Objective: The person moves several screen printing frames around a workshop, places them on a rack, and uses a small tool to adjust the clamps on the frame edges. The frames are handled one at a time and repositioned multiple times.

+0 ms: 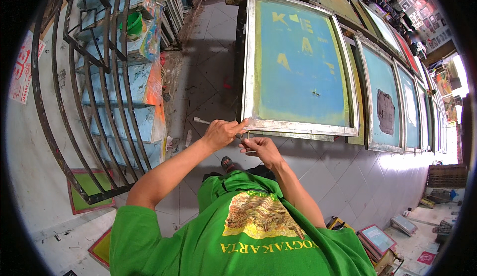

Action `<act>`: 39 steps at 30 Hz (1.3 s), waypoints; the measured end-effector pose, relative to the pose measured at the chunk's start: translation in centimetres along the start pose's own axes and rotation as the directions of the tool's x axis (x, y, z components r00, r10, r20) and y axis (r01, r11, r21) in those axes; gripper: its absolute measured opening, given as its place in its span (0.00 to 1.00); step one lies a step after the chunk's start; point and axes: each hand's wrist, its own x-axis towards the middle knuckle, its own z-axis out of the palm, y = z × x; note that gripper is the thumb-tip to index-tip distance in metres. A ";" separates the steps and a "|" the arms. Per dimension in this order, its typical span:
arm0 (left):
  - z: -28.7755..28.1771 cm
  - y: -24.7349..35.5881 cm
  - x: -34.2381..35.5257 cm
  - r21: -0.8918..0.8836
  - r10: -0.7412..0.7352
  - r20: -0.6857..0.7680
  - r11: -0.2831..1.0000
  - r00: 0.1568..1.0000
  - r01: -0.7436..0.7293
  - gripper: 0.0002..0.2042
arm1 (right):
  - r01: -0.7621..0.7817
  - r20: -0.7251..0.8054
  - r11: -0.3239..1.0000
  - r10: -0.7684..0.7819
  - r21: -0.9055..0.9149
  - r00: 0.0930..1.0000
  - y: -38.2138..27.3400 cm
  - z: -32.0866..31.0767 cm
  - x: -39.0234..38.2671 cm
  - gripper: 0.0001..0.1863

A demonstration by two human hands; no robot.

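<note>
A screen-printing frame (303,127) with blue mesh and pale stencilled shapes lies in front of me, its silver rim nearest at the bottom. My left hand (222,133) is at its near left corner, index finger against the rim, curled round a thin pale-handled tool (200,121) that sticks out to the left. My right hand (259,148) is just below that corner, fingers bent and pinched at some small metal piece under the rim, too small to name. My feet and green shirt show below.
A black metal rack (47,122) stands left, beside paint-stained blue shelves (114,85) with a green bucket (132,24). More framed screens (372,127) line the right side. Grey floor tiles (213,62) run between. Framed screens and other items (381,239) lie low at right.
</note>
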 end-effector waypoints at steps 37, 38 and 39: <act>0.1 0.1 -0.6 -0.008 -0.057 0.026 0.998 0.998 0.057 0.33 | 0.009 -0.008 0.999 -0.009 0.040 1.000 0.2 0.1 -0.5 0.20; 0.1 0.2 -0.5 -0.036 -0.054 0.018 0.998 0.998 0.055 0.34 | 0.026 -0.011 1.000 -0.026 0.013 1.000 0.6 -0.2 -0.2 0.21; 0.1 0.3 -0.3 -0.063 -0.051 0.011 0.997 0.999 0.052 0.34 | 0.012 -0.016 1.000 -0.013 -0.022 1.000 0.9 -0.8 -0.1 0.20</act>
